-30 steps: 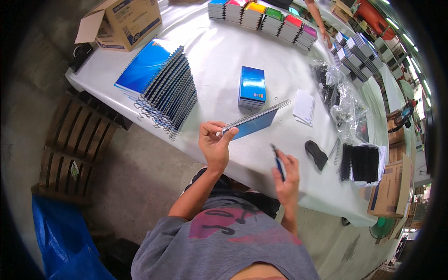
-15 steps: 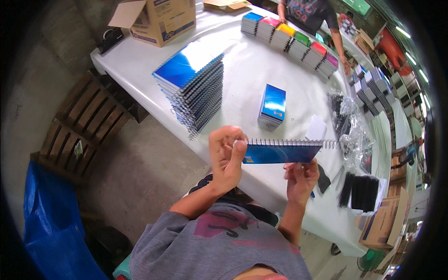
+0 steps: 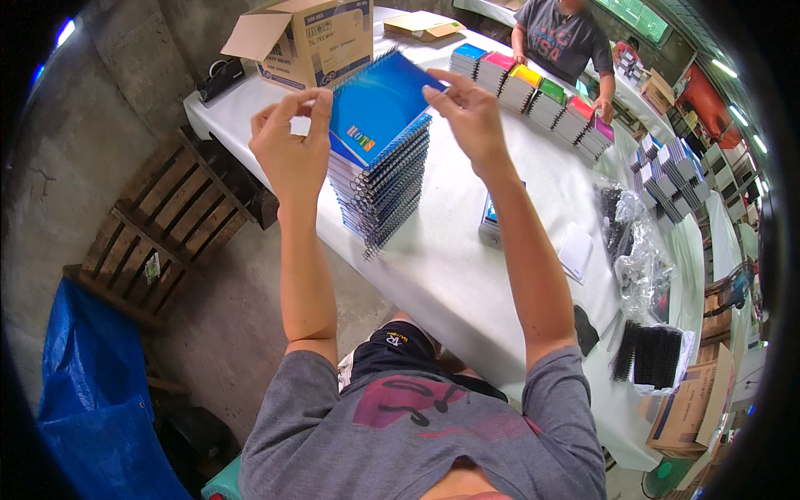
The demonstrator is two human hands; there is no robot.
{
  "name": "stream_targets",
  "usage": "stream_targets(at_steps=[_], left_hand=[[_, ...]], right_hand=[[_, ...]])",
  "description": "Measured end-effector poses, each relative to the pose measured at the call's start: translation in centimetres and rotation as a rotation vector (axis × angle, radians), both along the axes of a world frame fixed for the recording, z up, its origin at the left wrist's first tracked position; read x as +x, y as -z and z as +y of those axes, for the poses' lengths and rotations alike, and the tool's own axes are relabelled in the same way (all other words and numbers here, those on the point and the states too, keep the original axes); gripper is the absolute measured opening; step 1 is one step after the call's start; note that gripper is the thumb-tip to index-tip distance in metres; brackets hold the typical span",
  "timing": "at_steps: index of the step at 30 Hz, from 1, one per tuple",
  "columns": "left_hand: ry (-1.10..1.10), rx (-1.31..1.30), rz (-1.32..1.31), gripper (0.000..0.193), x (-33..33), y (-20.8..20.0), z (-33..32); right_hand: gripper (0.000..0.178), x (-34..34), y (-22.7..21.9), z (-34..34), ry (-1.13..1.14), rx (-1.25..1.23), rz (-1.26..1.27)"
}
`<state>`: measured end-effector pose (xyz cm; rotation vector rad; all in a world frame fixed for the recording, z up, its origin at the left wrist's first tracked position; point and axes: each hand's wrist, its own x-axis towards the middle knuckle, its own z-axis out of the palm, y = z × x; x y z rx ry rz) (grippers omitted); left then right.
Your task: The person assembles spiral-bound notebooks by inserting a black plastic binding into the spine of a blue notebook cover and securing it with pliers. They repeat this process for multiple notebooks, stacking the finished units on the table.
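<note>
A blue-covered spiral notebook (image 3: 387,100) lies over the top of a tall stack of spiral notebooks (image 3: 387,196) at the left of the table. My left hand (image 3: 292,137) pinches its left edge, thumb and fingers together. On the opposite edge my right hand (image 3: 473,117) grips the far right corner between thumb and fingers. Whether the notebook rests fully on the stack I cannot tell. Behind my right forearm a smaller pile of blue notebooks (image 3: 490,225) is mostly hidden.
A cardboard box (image 3: 321,46) stands behind the stack. Across the white table (image 3: 450,225), a person (image 3: 562,42) touches a row of notebook piles (image 3: 533,100) in several colours. Clear plastic (image 3: 637,275), black binding coils (image 3: 650,357) and white sheets (image 3: 576,252) lie at the right.
Both hands have carried the notebook from in front of my chest leftward and away, onto the tall stack. It has turned from edge-on to cover up. My view has shifted slightly.
</note>
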<state>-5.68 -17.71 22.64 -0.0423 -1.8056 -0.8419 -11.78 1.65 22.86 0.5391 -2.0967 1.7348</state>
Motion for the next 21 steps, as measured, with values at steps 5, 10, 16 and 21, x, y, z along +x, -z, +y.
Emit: stream_targets(at_steps=[5, 10, 16, 21], left_hand=[[0.070, 0.153, -0.110, 0.023, -1.8, 5.3, -1.5], [0.489, 0.647, 0.025, 0.055, -3.1, 6.1, 0.7], [0.440, 0.495, 0.156, 0.056, -4.1, 8.3, 0.8], [0.189, 0.495, 0.357, 0.059, -1.1, 7.1, -2.9]], right_hand=[[0.040, -1.2, 3.3, -1.5, 0.275, 0.504, 0.038], [0.050, -2.2, 5.0, -3.1, 0.099, -0.070, -0.024], [0.052, -0.7, 5.6, -4.0, 0.131, -0.113, 0.046], [0.072, 0.8, 12.4, 10.3, 0.762, 0.225, 0.019]])
